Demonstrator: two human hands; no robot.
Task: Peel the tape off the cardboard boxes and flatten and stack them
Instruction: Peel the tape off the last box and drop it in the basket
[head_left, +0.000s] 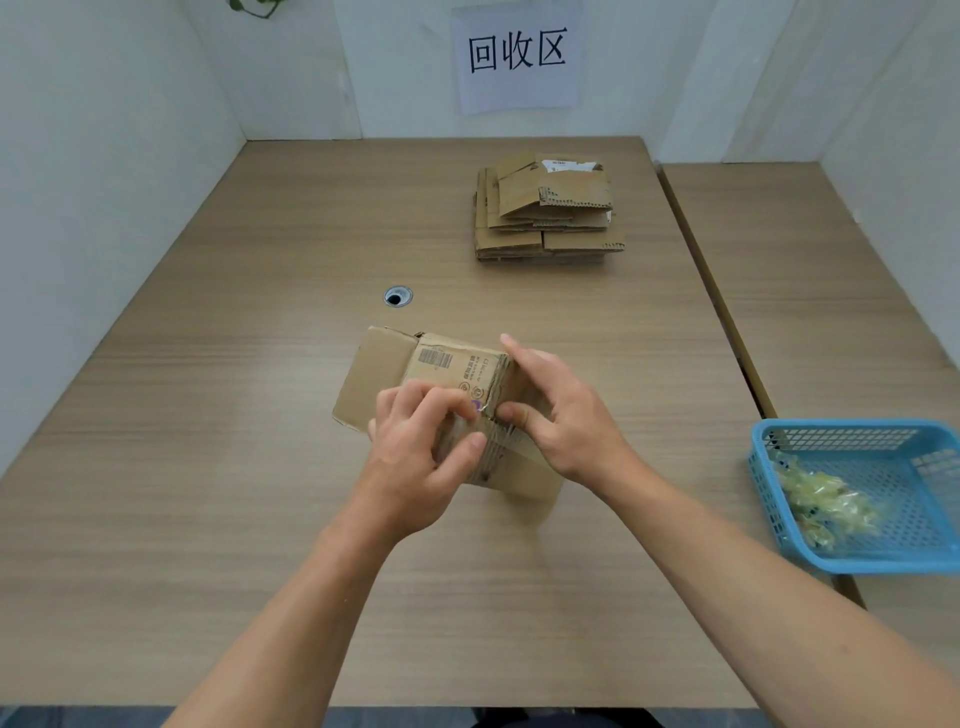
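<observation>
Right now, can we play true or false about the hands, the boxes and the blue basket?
1. The left hand and the right hand both hold the cardboard box. True.
2. The blue basket is empty. False: crumpled tape lies in it.
3. A stack of flattened boxes lies on the far part of the table. True.
4. The box in the hands rests on top of that stack. False: it is close to the person, well apart from the stack.
5. The basket sits to the left of the hands. False: it is off to the right.
</observation>
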